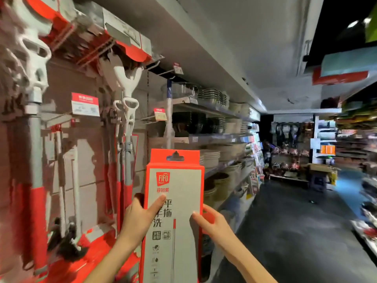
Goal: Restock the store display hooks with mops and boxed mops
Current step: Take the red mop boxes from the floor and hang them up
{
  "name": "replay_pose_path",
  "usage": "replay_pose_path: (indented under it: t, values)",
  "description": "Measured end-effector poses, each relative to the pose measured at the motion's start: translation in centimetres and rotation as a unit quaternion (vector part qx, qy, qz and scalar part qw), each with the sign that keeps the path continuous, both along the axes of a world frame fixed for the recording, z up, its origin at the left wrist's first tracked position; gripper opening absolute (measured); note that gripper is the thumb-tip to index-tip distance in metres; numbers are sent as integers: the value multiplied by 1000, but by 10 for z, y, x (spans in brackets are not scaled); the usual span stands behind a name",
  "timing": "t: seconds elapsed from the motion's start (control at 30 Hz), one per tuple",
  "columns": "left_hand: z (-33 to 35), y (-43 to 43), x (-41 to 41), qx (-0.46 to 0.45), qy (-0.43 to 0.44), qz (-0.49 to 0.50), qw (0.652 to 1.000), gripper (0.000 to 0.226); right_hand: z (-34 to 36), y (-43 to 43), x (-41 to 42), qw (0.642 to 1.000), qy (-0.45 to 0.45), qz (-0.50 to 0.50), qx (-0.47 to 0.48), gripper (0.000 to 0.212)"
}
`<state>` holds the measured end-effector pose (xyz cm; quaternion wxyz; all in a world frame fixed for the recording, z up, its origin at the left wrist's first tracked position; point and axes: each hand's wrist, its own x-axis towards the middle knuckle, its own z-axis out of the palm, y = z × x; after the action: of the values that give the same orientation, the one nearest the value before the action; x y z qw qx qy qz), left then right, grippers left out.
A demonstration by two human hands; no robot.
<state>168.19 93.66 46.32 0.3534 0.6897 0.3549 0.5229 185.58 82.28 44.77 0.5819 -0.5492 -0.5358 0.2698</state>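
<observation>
I hold a tall boxed mop point(175, 193), red with a grey front panel and a hang tab at its top, upright in front of me. My left hand point(140, 215) grips its left edge with the thumb on the front. My right hand point(210, 223) grips its right edge. Empty display hooks point(157, 65) jut from the wall panel above the box, with price tags at their tips. Another hook point(151, 119) with a tag sits lower. Hanging mops point(126, 111) with white and grey handles fill the wall to the left.
More boxed mops point(126, 37) hang high on the left. Shelves of bowls and baskets point(216, 156) run along the wall to the right of the box. The aisle floor point(295, 221) stretches ahead toward further shelving point(289, 152).
</observation>
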Motion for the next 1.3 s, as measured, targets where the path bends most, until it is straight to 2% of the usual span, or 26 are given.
replay_pose_path:
  t: [0.1,0.17,0.27,0.33,0.4,0.63,0.8,0.9,1.03,1.2,1.3]
  values:
    - [2,51,46,-10,-12,-6,1000,35,0,62,51,1000,-1,13,1,38]
    - [1,89,75,-6,-14,8,1000,58,0,104,84,1000,8,21,7,45]
    - [0,148,114,7,-7,36,999,80,1,171,131,999,-7,42,9,37]
    - [5,169,131,9,-8,51,999,76,2,208,151,998,-15,54,14,31]
    - [5,200,148,3,-11,70,997,60,2,249,170,997,-21,75,26,30]
    - [25,293,186,29,-32,231,972,25,27,388,215,974,-12,217,67,35]
    - [58,330,194,68,-46,321,944,46,59,461,220,950,9,293,112,34]
    - [79,342,195,86,-51,355,930,47,76,495,214,935,40,321,144,35]
    - [92,360,191,106,-50,384,916,75,85,528,203,919,38,352,175,27]
    - [90,385,183,107,-39,407,906,72,73,563,190,910,62,370,176,30]
    - [90,401,178,105,-39,421,900,53,69,578,182,911,68,372,162,32]
